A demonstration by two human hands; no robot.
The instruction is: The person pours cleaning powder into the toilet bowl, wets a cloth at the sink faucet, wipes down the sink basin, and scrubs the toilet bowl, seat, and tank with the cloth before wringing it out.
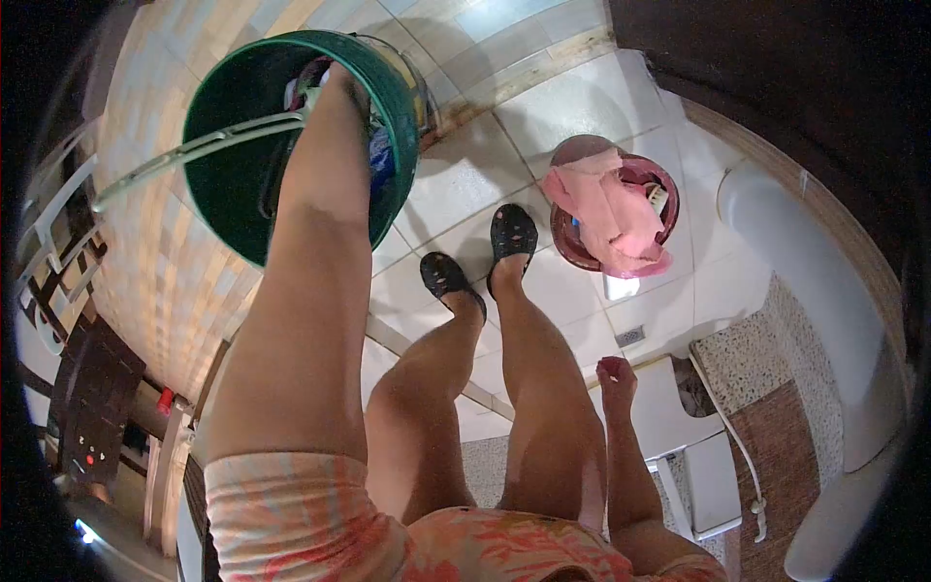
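The round green bin (pixel 221 92) is open-topped; crumpled fabrics (pixel 382 160), blue and multicoloured, lie inside it, partly hidden.

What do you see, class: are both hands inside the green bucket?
No, only the left hand is inside the green bucket, while the right hand is outside, beside the person's legs.

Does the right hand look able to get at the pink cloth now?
Probably yes, with a bend down: no obstacle shows between the right hand and the pink cloth, which lies uncovered atop the tub.
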